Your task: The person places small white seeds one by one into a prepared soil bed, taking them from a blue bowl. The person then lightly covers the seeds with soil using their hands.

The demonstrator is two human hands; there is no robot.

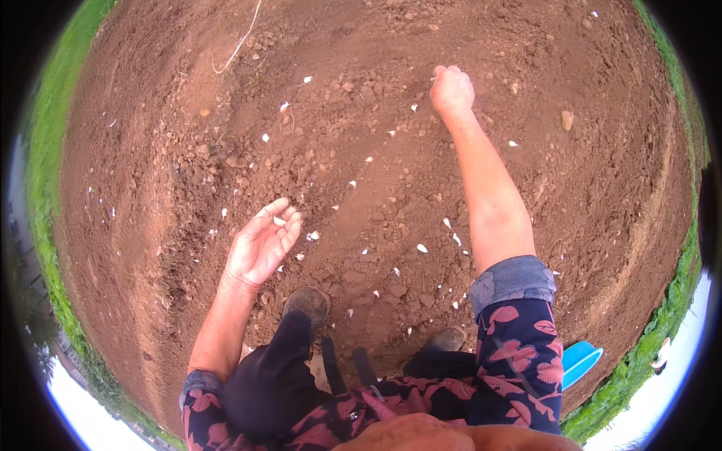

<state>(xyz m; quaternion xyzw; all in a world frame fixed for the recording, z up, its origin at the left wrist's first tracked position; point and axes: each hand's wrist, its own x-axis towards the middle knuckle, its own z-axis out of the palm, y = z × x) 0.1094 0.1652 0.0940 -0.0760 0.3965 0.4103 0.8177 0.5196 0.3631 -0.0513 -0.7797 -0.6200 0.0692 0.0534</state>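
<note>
My left hand (pixel 264 242) is turned palm up above the soil. A pale garlic clove (pixel 279 221) rests against its half-curled fingers. Farther out, my right hand (pixel 452 90) is low over the brown soil (pixel 389 220) with its fingers curled under. Whether those fingers hold anything is hidden. A garlic clove (pixel 414 107) sits in the soil just left of my right wrist, in a slanting line with several others, such as one clove (pixel 369 159) nearer me. Beside my left fingertips is another clove (pixel 314 235), and a larger clove (pixel 422 248) lies before my feet.
My left shoe (pixel 307 304) and right shoe (pixel 445 339) stand on the soil close to the cloves. A bright blue plastic container (pixel 581 361) is partly behind my right sleeve. Stones (pixel 567 120) and a dry stalk (pixel 241 42) lie farther out. Green plants (pixel 626 389) border the plot.
</note>
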